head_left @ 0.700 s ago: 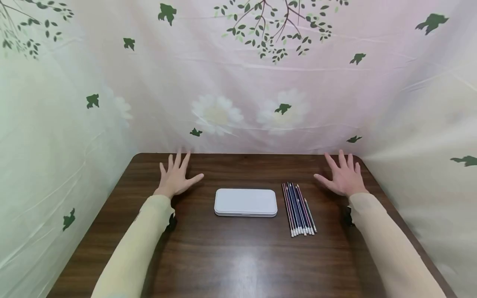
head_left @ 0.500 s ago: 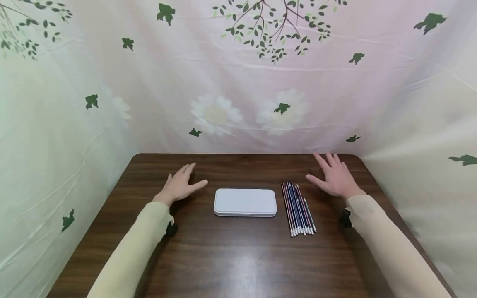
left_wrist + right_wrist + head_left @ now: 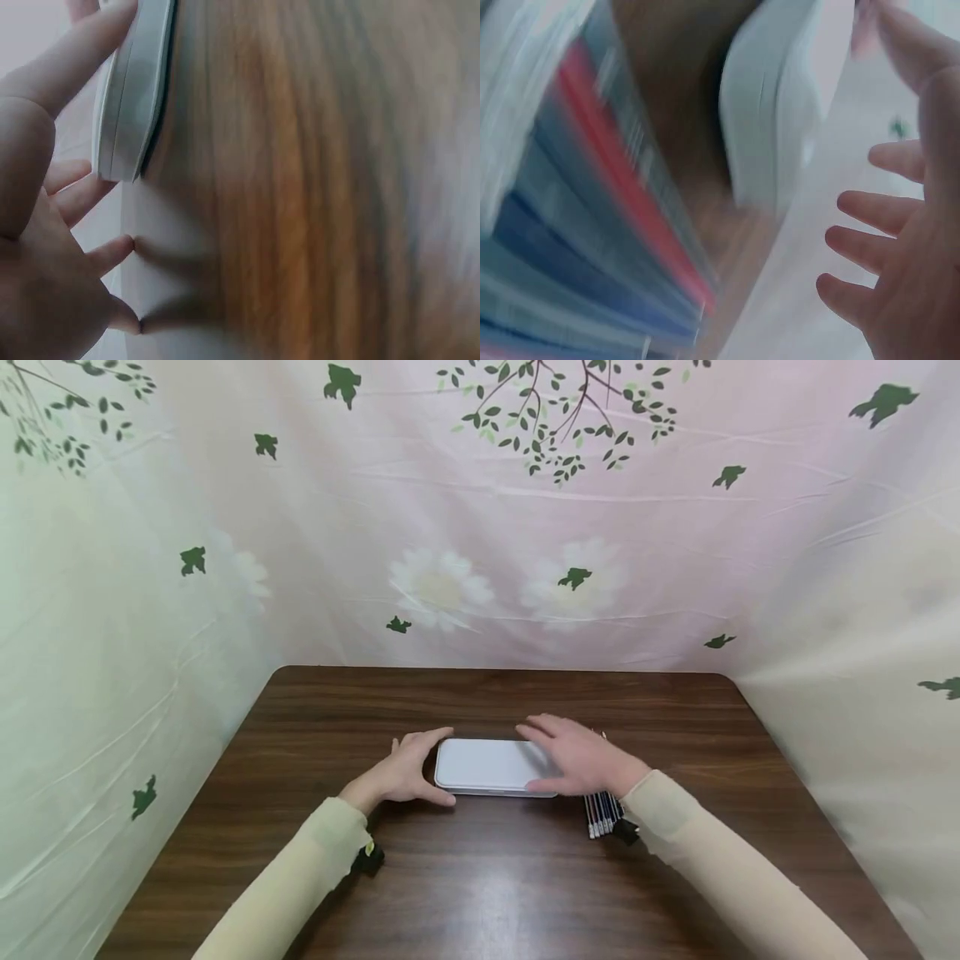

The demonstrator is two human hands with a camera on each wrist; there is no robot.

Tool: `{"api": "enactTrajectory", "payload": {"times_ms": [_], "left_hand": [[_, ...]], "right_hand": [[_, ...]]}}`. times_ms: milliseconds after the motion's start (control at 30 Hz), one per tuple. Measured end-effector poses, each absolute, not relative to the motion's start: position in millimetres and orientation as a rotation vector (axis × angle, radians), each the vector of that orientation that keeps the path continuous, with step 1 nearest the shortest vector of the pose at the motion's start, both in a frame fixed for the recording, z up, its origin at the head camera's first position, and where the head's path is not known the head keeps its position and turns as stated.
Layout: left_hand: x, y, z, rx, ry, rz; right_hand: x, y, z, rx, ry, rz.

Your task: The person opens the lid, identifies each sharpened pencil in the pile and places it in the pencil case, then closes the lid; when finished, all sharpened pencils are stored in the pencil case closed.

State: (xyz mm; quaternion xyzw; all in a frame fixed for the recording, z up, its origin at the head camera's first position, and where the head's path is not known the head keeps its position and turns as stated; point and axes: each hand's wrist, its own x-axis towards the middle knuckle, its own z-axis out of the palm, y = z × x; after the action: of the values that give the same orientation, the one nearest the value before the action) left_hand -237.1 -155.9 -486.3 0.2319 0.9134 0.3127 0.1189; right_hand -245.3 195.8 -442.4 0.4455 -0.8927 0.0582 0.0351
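A flat white pencil case (image 3: 487,763) with rounded corners lies closed on the dark wooden table (image 3: 480,877). At its left end is my left hand (image 3: 405,772), thumb along the front side and fingers spread behind; whether they touch it I cannot tell. My right hand (image 3: 581,760) hovers over the case's right end with its fingers extended, covering that corner. Under the right wrist lies a row of pencils (image 3: 602,814), mostly hidden in the head view. In the right wrist view, the pencils (image 3: 615,202) appear large and blurred beside the case (image 3: 769,112).
A pale cloth (image 3: 480,510) printed with leaves, birds and flowers hangs behind the table and along both sides. A dark wrist device (image 3: 367,858) sits under the left sleeve, and another one (image 3: 626,832) under the right sleeve, close to the pencils.
Both hands have moved inward and nearer from the table's far corners, the left to the case's left end, the right over its right end. Case and pencils have stayed put.
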Motion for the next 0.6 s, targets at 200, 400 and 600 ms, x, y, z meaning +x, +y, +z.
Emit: {"api": "enactTrajectory", "payload": {"times_ms": [200, 400, 600], "left_hand": [[-238.2, -151.7, -494.7, 0.683, 2.722, 0.904], [-237.6, -150.9, -497.9, 0.696, 2.733, 0.880], [-237.8, -152.3, -496.7, 0.690, 2.711, 0.892]], "right_hand": [[-237.6, 153.4, -450.3, 1.434, -2.829, 0.153], [-237.6, 136.0, -453.4, 1.387, -2.844, 0.084], [-238.7, 130.7, -455.1, 1.376, -2.847, 0.044]]}}
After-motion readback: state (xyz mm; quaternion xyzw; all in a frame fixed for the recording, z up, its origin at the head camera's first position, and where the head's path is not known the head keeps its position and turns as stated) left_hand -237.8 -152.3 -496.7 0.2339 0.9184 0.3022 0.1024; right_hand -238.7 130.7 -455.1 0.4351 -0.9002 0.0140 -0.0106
